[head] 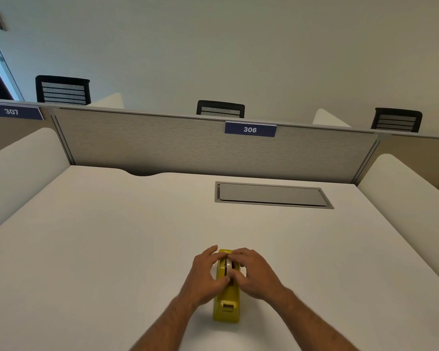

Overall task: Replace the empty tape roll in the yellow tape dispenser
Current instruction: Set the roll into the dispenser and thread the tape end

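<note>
Nearest the camera, two bare forearms reach forward over the smooth, matte white surface (pixel 91 249). Between them stands the glossy yellow plastic tape dispenser (pixel 226 304), an elongated block with rounded edges, placed lengthwise on the surface, slightly right of centre and close to the near edge. Its cutter end, with a small rectangular recess, faces the camera. In the slot along the top of the dispenser sits a narrow pale grey tape roll (pixel 229 265), seen edge-on; how much tape it carries cannot be told.

The left hand (pixel 205 273) is cupped against the left flank of the dispenser, fingers curled over the top toward the roll and thumb at the side. The right hand (pixel 252 272) mirrors it on the right flank, fingertips curled round the roll from above. Both hands meet over the slot.

Farther back, a rectangular grey metal hatch (pixel 273 195) with a flat lid lies flush in the surface; the lid is closed. White rounded side screens flank the surface. Behind it stands a beige woven-fabric partition (pixel 162 145) with a metal frame, carrying a blue label (pixel 250 129) reading 306. Beyond, black mesh-backed chairs (pixel 220 108) stand before a plain pale wall.
</note>
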`<state>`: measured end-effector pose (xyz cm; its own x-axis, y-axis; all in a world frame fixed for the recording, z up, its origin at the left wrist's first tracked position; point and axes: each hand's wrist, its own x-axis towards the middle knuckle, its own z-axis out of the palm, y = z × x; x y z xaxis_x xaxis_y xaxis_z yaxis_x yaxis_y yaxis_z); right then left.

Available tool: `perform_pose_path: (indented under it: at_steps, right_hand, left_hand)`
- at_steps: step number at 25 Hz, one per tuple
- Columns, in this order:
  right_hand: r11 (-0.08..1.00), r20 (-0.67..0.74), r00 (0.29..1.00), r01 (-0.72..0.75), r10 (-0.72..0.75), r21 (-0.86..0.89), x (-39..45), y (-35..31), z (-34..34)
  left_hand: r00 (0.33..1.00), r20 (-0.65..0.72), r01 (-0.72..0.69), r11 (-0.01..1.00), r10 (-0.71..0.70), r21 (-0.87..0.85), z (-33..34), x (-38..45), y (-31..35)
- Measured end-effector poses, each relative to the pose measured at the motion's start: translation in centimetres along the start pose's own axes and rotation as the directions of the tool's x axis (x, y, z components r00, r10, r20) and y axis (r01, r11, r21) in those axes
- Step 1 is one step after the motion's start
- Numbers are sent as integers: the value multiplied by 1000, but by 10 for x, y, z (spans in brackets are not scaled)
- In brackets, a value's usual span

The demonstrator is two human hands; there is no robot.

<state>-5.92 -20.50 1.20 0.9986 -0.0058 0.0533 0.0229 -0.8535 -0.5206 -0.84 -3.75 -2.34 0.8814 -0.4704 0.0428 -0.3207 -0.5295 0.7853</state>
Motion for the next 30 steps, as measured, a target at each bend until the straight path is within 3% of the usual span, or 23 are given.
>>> perform_pose_path:
  at_steps: [6,15,23,30]
  right_hand:
    - [998,-79,995,66,-65,7,1,0,-3]
    - [987,5,996,89,-89,-137,8,-5,-8]
    - [999,-4,999,-39,39,-35,19,-7,-10]
    - [994,81,997,18,-9,-112,16,-8,-17]
  left_hand:
    - [999,-6,33,999,-33,-41,-1,4,1]
    - [999,20,35,999,-35,-15,-4,6,5]
    - [997,25,72,997,-71,-32,-9,7,7]
    - [996,37,79,997,-79,-23,-8,7,11]
